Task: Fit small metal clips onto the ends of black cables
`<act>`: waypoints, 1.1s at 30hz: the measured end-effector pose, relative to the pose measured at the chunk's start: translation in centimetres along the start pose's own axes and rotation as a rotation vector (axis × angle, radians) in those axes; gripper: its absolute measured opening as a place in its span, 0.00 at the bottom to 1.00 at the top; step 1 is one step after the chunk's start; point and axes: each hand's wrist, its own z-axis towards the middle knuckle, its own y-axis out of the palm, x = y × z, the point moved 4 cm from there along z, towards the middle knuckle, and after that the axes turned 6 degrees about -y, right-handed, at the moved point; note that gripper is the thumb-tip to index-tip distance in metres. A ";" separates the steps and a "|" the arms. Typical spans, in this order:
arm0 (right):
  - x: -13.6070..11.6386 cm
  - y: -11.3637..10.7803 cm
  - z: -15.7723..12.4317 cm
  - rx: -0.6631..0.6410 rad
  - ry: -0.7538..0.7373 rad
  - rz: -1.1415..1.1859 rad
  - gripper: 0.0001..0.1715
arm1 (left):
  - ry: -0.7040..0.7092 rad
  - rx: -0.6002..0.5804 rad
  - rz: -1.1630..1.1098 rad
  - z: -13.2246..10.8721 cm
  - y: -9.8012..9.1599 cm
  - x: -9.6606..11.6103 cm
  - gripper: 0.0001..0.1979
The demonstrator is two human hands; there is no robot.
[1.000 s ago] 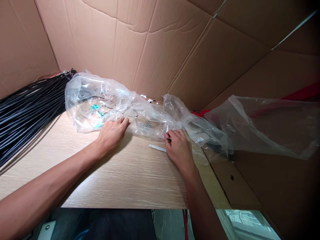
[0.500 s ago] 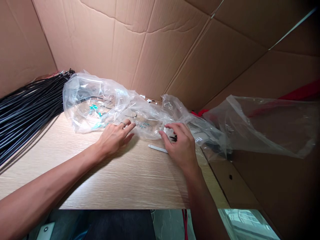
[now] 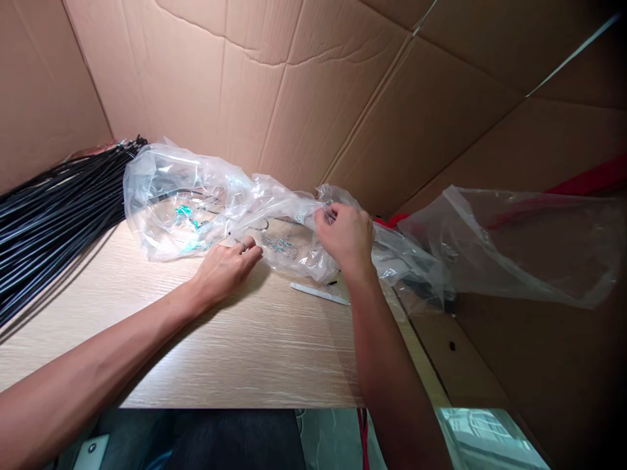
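With the right hand (image 3: pixel 347 236) pinching the bag (image 3: pixel 274 199) at the bits' (image 3: pixel 280 245) two o'clock, lift gently, letting the left hand (image 3: pixel 224 267), curled at eight, grasp unclear, steady it.

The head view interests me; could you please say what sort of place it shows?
Probably a workshop bench: the wood-grain tabletop, backed by cardboard, holds a bundle of black cables and a clear plastic bag.

Creased brown cardboard walls (image 3: pixel 313 111), pale wood-grain tabletop (image 3: pixel 245 359), grey floor (image 3: pixel 330 434) below, shadow at right
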 end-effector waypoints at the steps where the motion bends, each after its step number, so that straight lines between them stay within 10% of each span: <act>1: 0.1 -0.1 0.2 -0.010 0.020 0.018 0.17 | 0.005 0.006 0.043 0.0 0.0 0.1 0.14; 9: -2.0 -2.2 -4.3 0.165 -0.332 0.157 0.24 | -0.051 0.023 0.156 0.4 -0.1 0.3 0.17; 13: -2.6 -0.2 -7.2 -0.069 -0.475 0.215 0.10 | -0.095 0.004 0.157 0.4 -0.2 0.3 0.18; 33: 0.1 4.1 -6.1 -0.270 -0.265 -0.018 0.14 | -0.201 0.023 0.145 0.3 -0.3 -0.2 0.17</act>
